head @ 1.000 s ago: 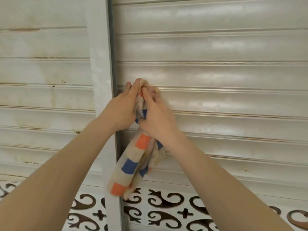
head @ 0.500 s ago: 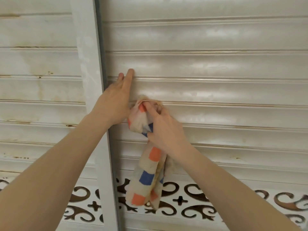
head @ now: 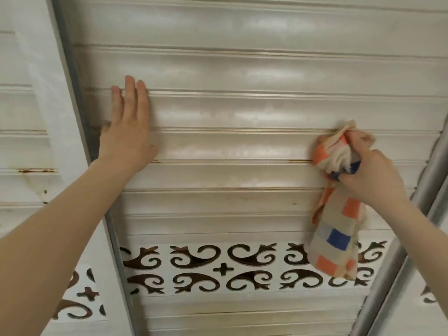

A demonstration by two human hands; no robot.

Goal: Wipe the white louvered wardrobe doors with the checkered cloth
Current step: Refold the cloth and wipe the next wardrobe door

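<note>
Checkered cloth (head: 335, 214), bunched in right hand (head: 371, 175), may skip grimy slat grooves (head: 299, 161); flat left hand (head: 129, 137) braces the wardrobe door (head: 230, 110).

Home interior, close up against a fitted white wardrobe.
A white louvered wardrobe door (head: 230, 112) fills the view from 12 o'clock to the centre, with brown grime in the grooves of its glossy slats. A band of scroll cut-outs (head: 242, 267) crosses at 6 o'clock. A grey metal frame strip (head: 72, 81) slants at 10 o'clock beside a second louvered door (head: 21, 141). A checkered cloth (head: 337, 229) hangs at 3 o'clock.
</note>
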